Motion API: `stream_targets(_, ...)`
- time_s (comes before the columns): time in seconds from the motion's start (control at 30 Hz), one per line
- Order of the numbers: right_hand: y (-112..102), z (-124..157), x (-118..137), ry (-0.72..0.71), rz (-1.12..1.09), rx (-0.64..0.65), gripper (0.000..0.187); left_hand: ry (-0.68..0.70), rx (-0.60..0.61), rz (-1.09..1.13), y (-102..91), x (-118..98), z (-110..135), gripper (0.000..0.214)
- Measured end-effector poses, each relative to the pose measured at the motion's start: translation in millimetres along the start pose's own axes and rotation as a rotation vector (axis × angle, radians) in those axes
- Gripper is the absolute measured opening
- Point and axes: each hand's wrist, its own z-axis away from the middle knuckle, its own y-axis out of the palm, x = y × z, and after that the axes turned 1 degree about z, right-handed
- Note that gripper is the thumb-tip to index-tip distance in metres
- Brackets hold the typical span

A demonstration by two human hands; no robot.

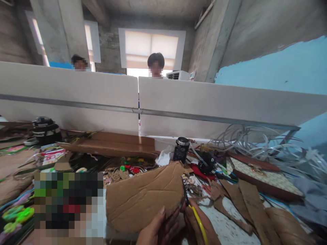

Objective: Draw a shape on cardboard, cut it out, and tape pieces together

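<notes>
A piece of brown cardboard [143,200], creased and roughly rectangular, is held up in front of me. My left hand [159,226] grips its lower edge, with the thumb on the near face. At the cardboard's right edge, my right hand [200,224] is closed around a pair of scissors [196,217] with a yellow handle. The dark blades point up along that edge; whether they are cutting into it I cannot tell. Cardboard scraps [231,204] lie to the right of my right hand.
Behind the cardboard stands a dark open cup [181,149]. A patterned handbag [263,175] and coiled clear tubing [250,144] are at the right, a black jar [46,131] at the left. A white partition [204,102] crosses the back, with two people beyond it.
</notes>
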Motion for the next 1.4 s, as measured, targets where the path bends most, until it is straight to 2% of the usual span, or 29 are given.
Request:
stream_targets(0.23,-1.3,-5.5,-2.0,-0.011,0.019,-0.019,0.029,-0.007,-0.033,0.074,-5.3,2.4,-3.2,0.025)
stream_targets(0.43,6.5,-17.0,-5.2,-0.033,0.025,-0.035,0.031,-0.02,0.077,0.034,-7.0,4.1,-5.1,0.019)
stream_targets(0.63,-2.4,-11.6,0.2,-0.065,0.041,-0.081,0.029,-0.026,0.181,0.063,-12.9,9.8,-6.2,0.038)
stream_targets(0.9,-5.1,-10.9,0.4,-0.094,0.06,-0.128,0.03,0.03,0.154,-0.023,-17.6,12.1,-6.2,0.035)
stream_targets(1.2,-9.7,-6.9,-9.4,-0.09,0.08,-0.133,0.031,-0.026,0.065,-0.043,-1.8,2.4,3.9,0.031)
stream_targets(1.4,-2.5,-14.7,-24.6,-0.089,0.093,-0.128,0.029,-0.012,0.139,-0.043,-6.5,4.1,2.0,0.043)
